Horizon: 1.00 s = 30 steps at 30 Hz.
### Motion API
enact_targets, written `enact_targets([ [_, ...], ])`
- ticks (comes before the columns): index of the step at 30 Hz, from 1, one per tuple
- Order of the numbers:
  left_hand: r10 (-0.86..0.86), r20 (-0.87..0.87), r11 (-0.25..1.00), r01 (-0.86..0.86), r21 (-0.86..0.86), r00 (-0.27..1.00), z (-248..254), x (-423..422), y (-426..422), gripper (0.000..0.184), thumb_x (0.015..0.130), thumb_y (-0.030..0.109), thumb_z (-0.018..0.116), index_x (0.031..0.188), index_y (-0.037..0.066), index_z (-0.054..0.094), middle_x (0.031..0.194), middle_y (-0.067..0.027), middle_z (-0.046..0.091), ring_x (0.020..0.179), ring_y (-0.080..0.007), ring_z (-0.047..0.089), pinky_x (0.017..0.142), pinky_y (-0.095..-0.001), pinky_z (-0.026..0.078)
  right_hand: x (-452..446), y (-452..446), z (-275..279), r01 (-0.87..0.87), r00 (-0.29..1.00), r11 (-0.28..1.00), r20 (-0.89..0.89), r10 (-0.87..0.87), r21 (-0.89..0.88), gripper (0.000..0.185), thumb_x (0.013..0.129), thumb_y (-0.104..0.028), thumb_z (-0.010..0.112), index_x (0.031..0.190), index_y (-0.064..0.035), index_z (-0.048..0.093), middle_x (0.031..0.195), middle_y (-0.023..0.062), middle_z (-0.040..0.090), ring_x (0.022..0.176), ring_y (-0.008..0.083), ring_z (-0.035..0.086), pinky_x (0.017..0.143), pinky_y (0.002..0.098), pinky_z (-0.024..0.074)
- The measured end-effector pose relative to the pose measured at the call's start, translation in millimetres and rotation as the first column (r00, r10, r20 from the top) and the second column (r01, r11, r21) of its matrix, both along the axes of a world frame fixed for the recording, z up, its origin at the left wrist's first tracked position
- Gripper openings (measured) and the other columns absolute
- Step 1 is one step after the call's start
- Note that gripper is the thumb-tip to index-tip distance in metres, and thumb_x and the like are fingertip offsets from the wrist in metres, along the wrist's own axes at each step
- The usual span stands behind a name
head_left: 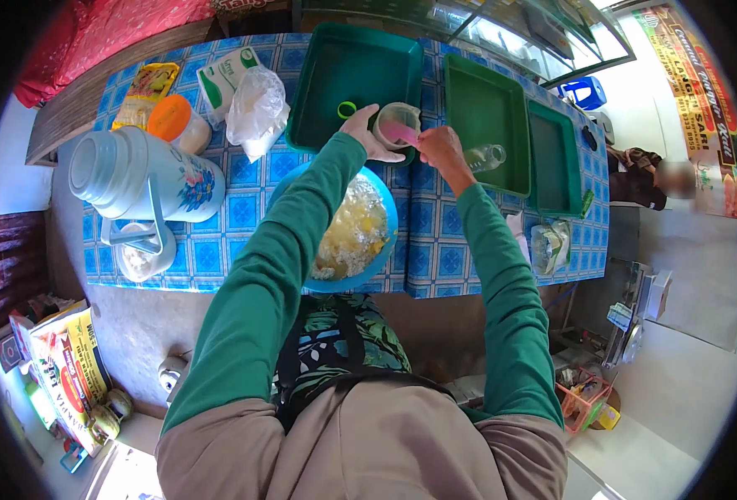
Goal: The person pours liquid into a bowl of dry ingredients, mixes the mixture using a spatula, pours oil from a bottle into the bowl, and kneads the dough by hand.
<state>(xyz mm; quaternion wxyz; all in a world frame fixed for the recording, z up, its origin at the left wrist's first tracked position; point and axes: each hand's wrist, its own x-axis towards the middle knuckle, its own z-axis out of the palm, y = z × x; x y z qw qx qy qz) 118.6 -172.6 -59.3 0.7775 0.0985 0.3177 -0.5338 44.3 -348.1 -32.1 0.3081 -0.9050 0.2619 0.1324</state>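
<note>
My left hand point(370, 137) is wrapped round the side of a clear plastic cup point(390, 119), near the front edge of a dark green tray point(355, 40). In my right hand point(442, 151) is a pink utensil point(399, 132), its far end inside the cup. What the cup contains is hard to make out. Below my hands stands a light blue basin point(390, 208) holding a yellow and white mixture point(353, 227), partly covered by my left forearm. A clear bottle point(485, 157) lies right of my right hand, on a green tray's edge. A lime-green ring point(347, 109) lies in the dark green tray.
On the blue checked tablecloth point(449, 265) stand a large flask point(156, 179), an orange-lidded jar point(178, 123), a plastic bag point(258, 108) and a white tub point(137, 258) at left. Two green trays point(489, 125) point(554, 158) are at right. Another person point(639, 177) is beyond the table's right end.
</note>
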Motion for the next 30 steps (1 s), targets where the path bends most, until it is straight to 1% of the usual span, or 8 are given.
enact_targets([
  [2, -0.077, 0.004, 0.995, 0.077, 0.064, 0.997, 21.3, -3.8, 15.6, 0.067, 0.093, 0.038, 0.052, 0.146, 0.007, 0.023, 0.147, -0.0237, 0.030, 0.135, -0.0393, 0.030, 0.112, -0.0572, 0.017, -2.6, 10.6, 18.9, -0.062, 0.996, 0.988, 0.059, 0.071, -0.145, 0.019, 0.079, -0.020, 0.058, 0.075, -0.0058, 0.069, 0.069, 0.0152, 0.068, 0.071, 0.0323, 0.068, 0.068, 0.0453, 0.0533],
  [4, -0.189, 0.337, 0.965, 0.111, 0.239, 0.922, 54.6, -18.4, 48.3, 0.071, 0.094, 0.037, 0.052, 0.145, -0.001, 0.021, 0.143, -0.0253, 0.036, 0.128, -0.0392, 0.041, 0.109, -0.0517, 0.027, -9.6, 14.4, 32.6, -0.170, 0.958, 0.921, 0.160, 0.237, -0.350, 0.017, 0.078, -0.019, 0.059, 0.078, -0.0055, 0.069, 0.073, 0.0160, 0.068, 0.074, 0.0338, 0.067, 0.069, 0.0461, 0.0527],
  [9, -0.376, 0.870, 0.625, -0.606, 0.492, 0.318, 85.8, -89.2, 159.2, 0.054, 0.090, 0.035, 0.061, 0.128, -0.003, 0.054, 0.123, -0.0214, 0.060, 0.112, -0.0249, 0.058, 0.096, -0.0345, 0.045, -43.0, 52.6, 145.0, -0.365, 0.851, 0.662, 0.054, 0.522, -0.655, 0.016, 0.077, -0.015, 0.059, 0.087, -0.0046, 0.067, 0.082, 0.0177, 0.067, 0.079, 0.0382, 0.066, 0.067, 0.0493, 0.0502],
  [13, -0.502, 0.704, 0.274, -0.679, 0.681, 0.503, 41.5, -158.2, 224.5, 0.059, 0.092, 0.036, 0.060, 0.133, -0.006, 0.048, 0.129, -0.0219, 0.055, 0.118, -0.0242, 0.053, 0.102, -0.0323, 0.038, -84.6, 90.7, 156.0, -0.525, 0.745, 0.617, 0.035, 0.667, -0.586, 0.014, 0.078, -0.007, 0.055, 0.090, -0.0054, 0.061, 0.085, 0.0162, 0.064, 0.083, 0.0361, 0.063, 0.064, 0.0496, 0.0473],
  [15, -0.200, 0.770, 0.388, -0.673, 0.630, 0.605, -3.7, -179.7, 222.0, 0.067, 0.093, 0.037, 0.060, 0.138, -0.007, 0.040, 0.137, -0.0228, 0.048, 0.125, -0.0246, 0.047, 0.106, -0.0331, 0.034, -93.0, 113.8, 126.5, -0.589, 0.679, 0.586, 0.053, 0.732, -0.556, 0.015, 0.078, -0.006, 0.054, 0.092, -0.0066, 0.059, 0.087, 0.0154, 0.063, 0.086, 0.0342, 0.062, 0.064, 0.0488, 0.0462],
  [21, -0.355, 0.808, 0.395, -0.707, 0.586, 0.470, -40.0, -182.0, 192.1, 0.069, 0.097, 0.049, 0.044, 0.140, -0.005, 0.037, 0.141, -0.0268, 0.041, 0.131, -0.0339, 0.038, 0.109, -0.0388, 0.028, -70.7, 121.9, 42.1, -0.647, 0.534, 0.437, 0.039, 0.845, -0.625, 0.017, 0.076, -0.007, 0.055, 0.091, -0.0052, 0.061, 0.085, 0.0178, 0.062, 0.081, 0.0350, 0.062, 0.062, 0.0470, 0.0475],
  [26, -0.429, 0.735, 0.258, -0.708, 0.657, 0.525, -32.2, -184.5, 190.6, 0.068, 0.097, 0.054, 0.037, 0.138, 0.000, 0.043, 0.137, -0.0266, 0.044, 0.128, -0.0383, 0.039, 0.107, -0.0426, 0.030, -83.8, 137.6, 28.2, -0.603, 0.765, 0.758, 0.087, 0.638, -0.250, 0.022, 0.083, -0.023, 0.057, 0.079, -0.0034, 0.068, 0.077, 0.0220, 0.066, 0.075, 0.0399, 0.065, 0.064, 0.0492, 0.0512],
  [30, -0.408, 0.783, 0.256, -0.765, 0.591, 0.469, -45.9, -182.3, 188.0, 0.069, 0.097, 0.053, 0.036, 0.135, -0.003, 0.045, 0.135, -0.0277, 0.046, 0.126, -0.0390, 0.041, 0.106, -0.0425, 0.031, -109.4, 157.6, 1.4, -0.460, 0.870, 0.856, 0.076, 0.488, -0.235, 0.021, 0.082, -0.024, 0.060, 0.082, -0.0057, 0.069, 0.082, 0.0194, 0.066, 0.077, 0.0403, 0.063, 0.067, 0.0485, 0.0495],
])
